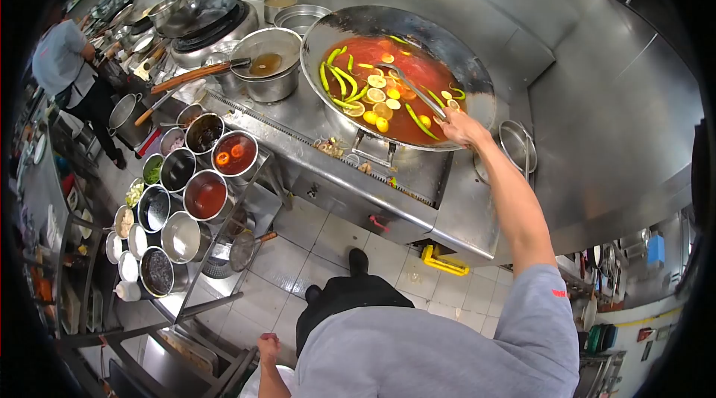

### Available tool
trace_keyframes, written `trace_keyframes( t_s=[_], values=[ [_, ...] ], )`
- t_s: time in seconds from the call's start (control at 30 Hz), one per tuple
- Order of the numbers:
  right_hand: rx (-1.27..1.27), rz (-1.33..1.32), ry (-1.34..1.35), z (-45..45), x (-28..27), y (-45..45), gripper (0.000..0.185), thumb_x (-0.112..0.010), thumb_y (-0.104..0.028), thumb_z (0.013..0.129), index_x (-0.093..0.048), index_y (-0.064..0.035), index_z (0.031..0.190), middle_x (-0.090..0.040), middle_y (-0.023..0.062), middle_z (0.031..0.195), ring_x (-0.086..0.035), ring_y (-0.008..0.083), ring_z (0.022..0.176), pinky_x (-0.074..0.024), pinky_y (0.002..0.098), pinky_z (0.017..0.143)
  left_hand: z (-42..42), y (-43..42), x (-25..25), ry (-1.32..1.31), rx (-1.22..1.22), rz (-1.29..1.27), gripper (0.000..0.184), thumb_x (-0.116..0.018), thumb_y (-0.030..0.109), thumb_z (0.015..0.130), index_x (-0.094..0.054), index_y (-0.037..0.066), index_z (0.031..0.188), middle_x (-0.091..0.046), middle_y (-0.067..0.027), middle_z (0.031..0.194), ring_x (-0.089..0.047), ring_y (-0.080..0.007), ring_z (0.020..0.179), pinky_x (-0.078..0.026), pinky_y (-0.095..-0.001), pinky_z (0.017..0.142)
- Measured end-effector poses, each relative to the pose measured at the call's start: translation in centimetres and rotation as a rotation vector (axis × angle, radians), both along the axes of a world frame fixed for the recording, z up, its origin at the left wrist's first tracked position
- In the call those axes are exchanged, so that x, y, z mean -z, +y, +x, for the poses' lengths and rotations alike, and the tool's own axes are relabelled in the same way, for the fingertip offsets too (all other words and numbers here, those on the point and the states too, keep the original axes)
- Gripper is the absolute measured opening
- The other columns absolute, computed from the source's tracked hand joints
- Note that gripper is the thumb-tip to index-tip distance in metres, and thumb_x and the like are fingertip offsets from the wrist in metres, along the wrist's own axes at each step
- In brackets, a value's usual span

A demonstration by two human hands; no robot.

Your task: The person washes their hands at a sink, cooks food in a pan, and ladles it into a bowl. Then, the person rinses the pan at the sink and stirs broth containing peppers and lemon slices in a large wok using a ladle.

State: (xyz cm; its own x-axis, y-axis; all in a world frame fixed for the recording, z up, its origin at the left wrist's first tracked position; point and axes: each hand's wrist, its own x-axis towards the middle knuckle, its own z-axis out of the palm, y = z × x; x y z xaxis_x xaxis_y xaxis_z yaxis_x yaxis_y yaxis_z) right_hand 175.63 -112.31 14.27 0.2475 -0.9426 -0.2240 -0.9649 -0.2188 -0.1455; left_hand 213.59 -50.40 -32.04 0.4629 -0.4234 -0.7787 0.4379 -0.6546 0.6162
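Metal ladle [424, 93] in the right hand [463, 130]

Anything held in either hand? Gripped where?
Right hand: a long metal utensil, by the handle's near end, its far end in the red liquid. Left hand: curled; can't tell if it holds anything.

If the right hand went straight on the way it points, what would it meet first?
Likely the red broth or a lemon slice in the wok; how high the right hand hovers is unclear.
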Motion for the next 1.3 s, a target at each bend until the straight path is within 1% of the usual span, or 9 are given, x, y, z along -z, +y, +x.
trace_keyframes(
  t_s=[0.2,0.3,0.43,0.6,0.7,0.8,1.03,1.1,1.3],
  values=[
    [0.073,0.115,0.041,1.0,-3.9,6.3,0.032,-0.044,-0.022,0.092,-0.041,-0.0012,0.117,-0.060,0.0202,0.073,-0.058,0.0290,0.051,-0.0455,0.0419,0.047,1.2,1.9,1.9,-0.017,0.068,0.039,0.009,-0.052,0.008,0.086,-0.059,0.003,0.088,-0.057,-0.0064,0.065,-0.053,-0.0141,0.050,-0.042,-0.0286,0.039],
    [0.071,0.117,0.093,0.8,-5.3,9.0,0.042,-0.042,-0.023,0.094,-0.037,-0.0080,0.133,-0.059,0.0152,0.070,-0.055,0.0244,0.047,-0.0454,0.0393,0.045,1.6,2.8,2.9,0.002,0.086,0.054,0.010,-0.052,0.009,0.086,-0.059,0.002,0.088,-0.058,-0.0068,0.065,-0.053,-0.0145,0.050,-0.043,-0.0292,0.039],
    [-0.045,0.087,0.162,-2.6,-4.4,9.8,0.045,-0.042,-0.023,0.094,-0.035,-0.0092,0.136,-0.065,0.0175,0.089,-0.063,0.0301,0.063,-0.0492,0.0413,0.049,1.9,2.3,2.2,0.021,0.088,0.099,0.012,-0.050,0.009,0.086,-0.060,0.002,0.087,-0.058,-0.0073,0.065,-0.052,-0.0145,0.049,-0.043,-0.0291,0.039],
    [0.072,0.167,0.183,-1.9,-9.3,15.1,0.047,-0.044,-0.021,0.093,-0.034,-0.0043,0.136,-0.064,0.0209,0.106,-0.061,0.0385,0.097,-0.0498,0.0462,0.077,3.0,0.7,2.4,-0.012,0.160,0.054,0.014,-0.050,0.011,0.085,-0.061,0.003,0.086,-0.057,-0.0074,0.065,-0.052,-0.0151,0.051,-0.042,-0.0301,0.040],
    [0.189,0.229,0.178,-1.3,-12.1,17.2,0.048,-0.044,-0.019,0.092,-0.033,-0.0034,0.137,-0.064,0.0195,0.107,-0.061,0.0393,0.096,-0.0467,0.0470,0.086,3.6,-1.0,1.7,-0.028,0.173,0.034,0.014,-0.049,0.008,0.084,-0.062,0.003,0.085,-0.059,-0.0068,0.066,-0.053,-0.0143,0.051,-0.044,-0.0295,0.041],
    [-0.015,0.101,0.317,-5.1,-10.9,16.8,0.049,-0.044,-0.017,0.092,-0.033,-0.0032,0.137,-0.066,0.0191,0.101,-0.062,0.0376,0.095,-0.0491,0.0474,0.082,4.0,-2.5,0.6,-0.036,0.190,0.026,0.014,-0.049,0.006,0.083,-0.063,0.003,0.084,-0.060,-0.0066,0.066,-0.055,-0.0137,0.050,-0.047,-0.0292,0.042],
    [0.032,-0.036,0.538,-5.2,-9.8,16.5,0.054,-0.050,-0.015,0.089,-0.033,-0.0039,0.138,-0.067,0.0197,0.089,-0.065,0.0375,0.084,-0.0518,0.0468,0.075,4.4,-4.0,0.4,-0.004,0.145,-0.011,0.016,-0.049,0.010,0.086,-0.062,0.002,0.084,-0.059,-0.0067,0.066,-0.055,-0.0145,0.051,-0.046,-0.0287,0.042],
    [0.036,-0.035,0.609,-5.6,-8.7,14.9,0.062,-0.054,-0.009,0.081,-0.034,-0.0004,0.139,-0.067,0.0186,0.090,-0.067,0.0330,0.085,-0.0534,0.0418,0.075,4.0,-4.1,-0.4,-0.026,0.154,0.015,0.017,-0.048,0.011,0.086,-0.062,0.001,0.085,-0.059,-0.0068,0.066,-0.055,-0.0146,0.051,-0.046,-0.0285,0.041],
    [-0.021,-0.223,0.572,-7.9,-3.5,8.4,0.064,-0.056,-0.009,0.078,-0.038,-0.0018,0.139,-0.068,0.0149,0.088,-0.068,0.0289,0.082,-0.0546,0.0394,0.070,3.4,-5.2,-1.1,-0.054,0.172,0.098,0.010,-0.054,0.013,0.087,-0.059,0.004,0.089,-0.060,-0.0066,0.068,-0.057,-0.0149,0.052,-0.047,-0.0303,0.042]
  ],
)
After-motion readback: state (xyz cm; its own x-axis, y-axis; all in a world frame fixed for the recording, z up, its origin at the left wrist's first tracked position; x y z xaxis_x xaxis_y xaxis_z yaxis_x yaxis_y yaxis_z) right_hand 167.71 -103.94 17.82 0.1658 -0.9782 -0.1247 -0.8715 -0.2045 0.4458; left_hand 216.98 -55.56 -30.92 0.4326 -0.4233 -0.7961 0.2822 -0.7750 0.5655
